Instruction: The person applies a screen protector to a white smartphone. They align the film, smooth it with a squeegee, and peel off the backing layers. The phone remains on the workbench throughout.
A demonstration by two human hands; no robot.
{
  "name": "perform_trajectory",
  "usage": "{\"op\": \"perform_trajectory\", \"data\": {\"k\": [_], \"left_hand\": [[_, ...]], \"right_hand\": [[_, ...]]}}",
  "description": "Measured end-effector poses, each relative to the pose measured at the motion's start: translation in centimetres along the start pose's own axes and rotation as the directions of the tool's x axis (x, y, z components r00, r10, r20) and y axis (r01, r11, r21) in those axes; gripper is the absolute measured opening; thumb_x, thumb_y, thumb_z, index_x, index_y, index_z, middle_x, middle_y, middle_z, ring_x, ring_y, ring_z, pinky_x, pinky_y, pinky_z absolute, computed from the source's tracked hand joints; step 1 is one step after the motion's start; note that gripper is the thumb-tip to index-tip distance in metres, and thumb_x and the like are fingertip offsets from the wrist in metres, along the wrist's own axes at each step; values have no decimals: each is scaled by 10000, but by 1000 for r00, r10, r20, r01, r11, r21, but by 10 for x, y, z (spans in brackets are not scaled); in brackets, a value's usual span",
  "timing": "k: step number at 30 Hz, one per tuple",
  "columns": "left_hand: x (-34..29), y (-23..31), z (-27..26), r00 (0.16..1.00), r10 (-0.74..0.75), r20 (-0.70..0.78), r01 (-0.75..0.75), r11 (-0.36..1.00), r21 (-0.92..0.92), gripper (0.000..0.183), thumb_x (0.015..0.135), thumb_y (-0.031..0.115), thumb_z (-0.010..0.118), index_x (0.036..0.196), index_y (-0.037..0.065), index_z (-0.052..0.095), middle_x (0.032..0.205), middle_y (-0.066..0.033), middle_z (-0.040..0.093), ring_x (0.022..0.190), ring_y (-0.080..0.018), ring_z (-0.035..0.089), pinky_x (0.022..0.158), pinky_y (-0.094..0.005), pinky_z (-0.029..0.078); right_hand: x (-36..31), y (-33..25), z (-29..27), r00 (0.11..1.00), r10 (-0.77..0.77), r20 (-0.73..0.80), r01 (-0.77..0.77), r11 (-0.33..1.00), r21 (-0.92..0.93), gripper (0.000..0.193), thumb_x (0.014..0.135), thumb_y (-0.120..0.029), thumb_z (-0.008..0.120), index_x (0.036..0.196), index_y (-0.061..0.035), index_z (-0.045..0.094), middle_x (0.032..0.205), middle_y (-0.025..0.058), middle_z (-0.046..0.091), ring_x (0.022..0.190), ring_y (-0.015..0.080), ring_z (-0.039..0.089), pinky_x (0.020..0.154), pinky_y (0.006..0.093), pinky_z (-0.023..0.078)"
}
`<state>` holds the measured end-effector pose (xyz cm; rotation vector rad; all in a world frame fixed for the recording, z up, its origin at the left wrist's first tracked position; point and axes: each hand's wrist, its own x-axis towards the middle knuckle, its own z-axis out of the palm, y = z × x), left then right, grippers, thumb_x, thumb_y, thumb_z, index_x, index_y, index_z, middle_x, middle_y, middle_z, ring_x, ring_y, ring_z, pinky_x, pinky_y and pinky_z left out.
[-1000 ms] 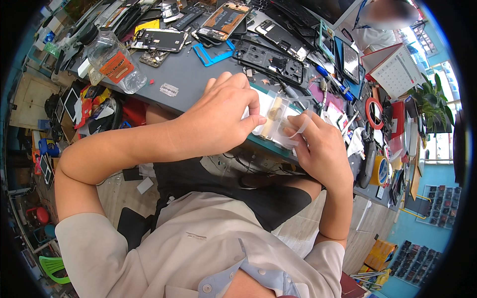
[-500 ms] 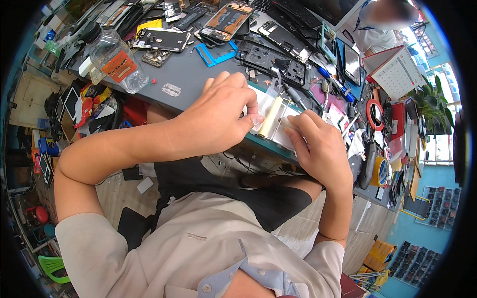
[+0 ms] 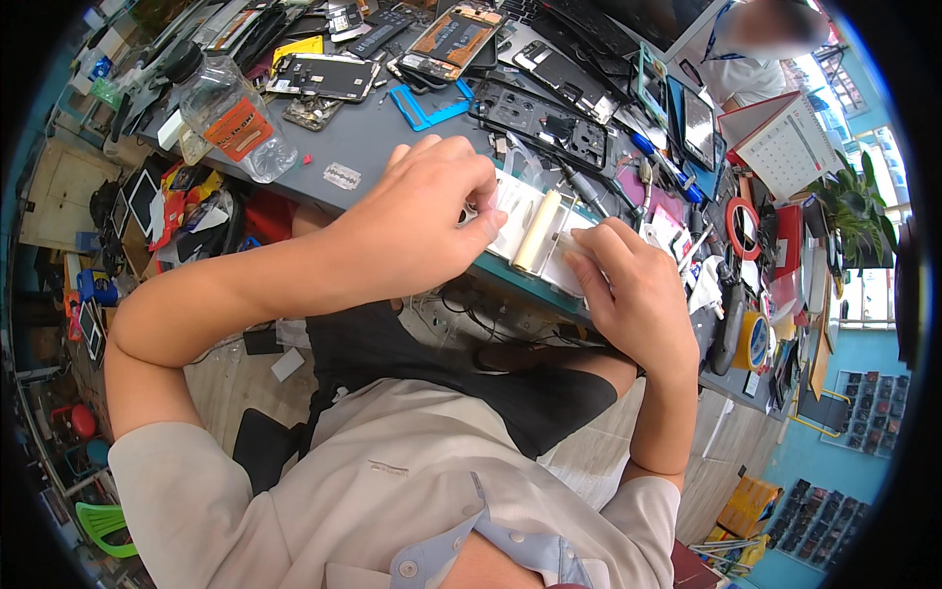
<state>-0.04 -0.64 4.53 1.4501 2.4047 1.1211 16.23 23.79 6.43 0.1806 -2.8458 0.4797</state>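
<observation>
A cream-coloured roller [image 3: 537, 233] lies between my hands, slanting across a white, flat device with clear plastic parts around it. Beneath it, a teal mat [image 3: 530, 286] shows along the desk's near edge. To the roller's left, my left hand [image 3: 427, 211] is raised with thumb and fingers curled into a pinch; whatever they hold, if anything, is too small to make out. My right hand [image 3: 638, 290] has its thumb and forefinger closed on the clear frame [image 3: 563, 238] at the roller's right side.
Opened phones [image 3: 451, 44], a black phone housing [image 3: 540, 123] and a blue frame [image 3: 432, 103] crowd the back of the desk. A clear bottle [image 3: 235, 118] and a razor blade [image 3: 341, 176] lie left. Pens, tape [image 3: 752, 341] and a calendar [image 3: 785, 142] are right. Another person sits behind.
My left hand has moved slightly left and up, away from the roller, uncovering more of the white surface beside it. My right hand and the roller have stayed almost in place.
</observation>
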Motion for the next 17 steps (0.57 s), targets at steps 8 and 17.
{"op": "perform_trajectory", "data": {"k": [8,17], "left_hand": [[-1,4,-18,985,-174,6,172,966,-193,129,1074,120,754,1118,13,696,883,-104,700,737,-240,569,746,-434,478],[-6,-14,-17,946,259,-196,-164,901,401,184,1066,60,698,1247,39,719,1036,-127,734,852,-316,707,759,-461,523]], "right_hand": [[0,1,0,1000,7,10,-7,1000,1,141,1069,-174,774,1046,-60,693,915,131,680,726,408,706,630,507,562],[-1,2,-1,1000,7,19,-7,1000,8,135,1068,-177,770,1059,-65,695,928,132,686,736,414,711,641,518,568]]}}
